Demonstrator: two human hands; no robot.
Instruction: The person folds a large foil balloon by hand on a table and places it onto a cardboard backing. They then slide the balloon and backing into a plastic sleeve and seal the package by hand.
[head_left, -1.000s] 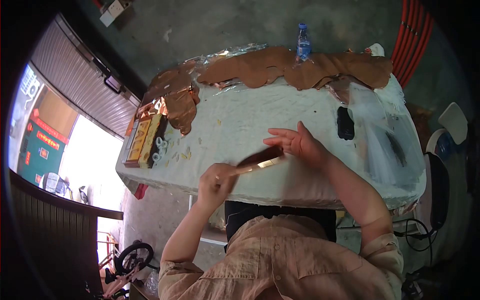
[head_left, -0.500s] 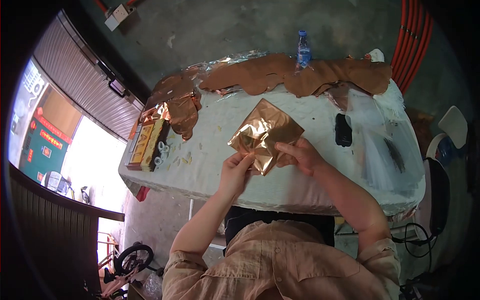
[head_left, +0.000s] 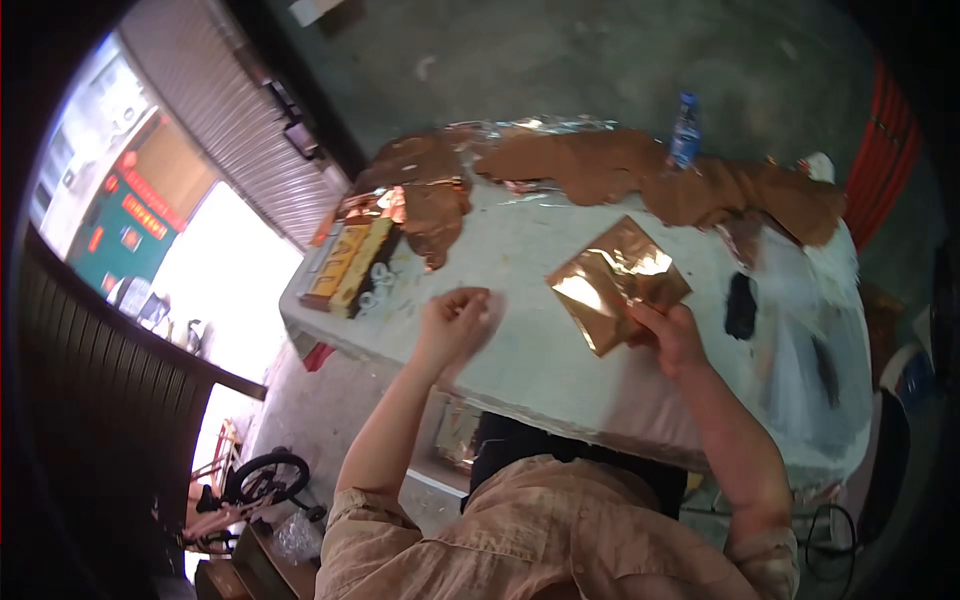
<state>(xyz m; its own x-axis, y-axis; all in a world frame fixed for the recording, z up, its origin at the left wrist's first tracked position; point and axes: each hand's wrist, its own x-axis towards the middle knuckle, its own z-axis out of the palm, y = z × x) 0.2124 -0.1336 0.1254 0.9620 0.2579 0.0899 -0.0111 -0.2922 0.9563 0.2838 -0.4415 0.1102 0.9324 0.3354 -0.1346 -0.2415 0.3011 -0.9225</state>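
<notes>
Thumb and fingers of my right hand are closed on the lower right part of a shiny copper-coloured foil square, held above the white-covered table. Away from the foil, my left hand hovers over the table's left part with its fingers curled together; whether something small is between the fingertips is blurred. Beyond my left hand lie white rings beside a box with yellow compartments. Brown sheets with scalloped edges run along the far side of the table.
A blue-capped bottle stands among the brown sheets. On the right lie a black object and translucent plastic. Red pipes run up the wall. A small bicycle is at lower left, near a cardboard box.
My left hand has let go of the foil and moved left of it. My right hand still holds the foil, now turned and farther right. The whole view has shifted and tilted.
</notes>
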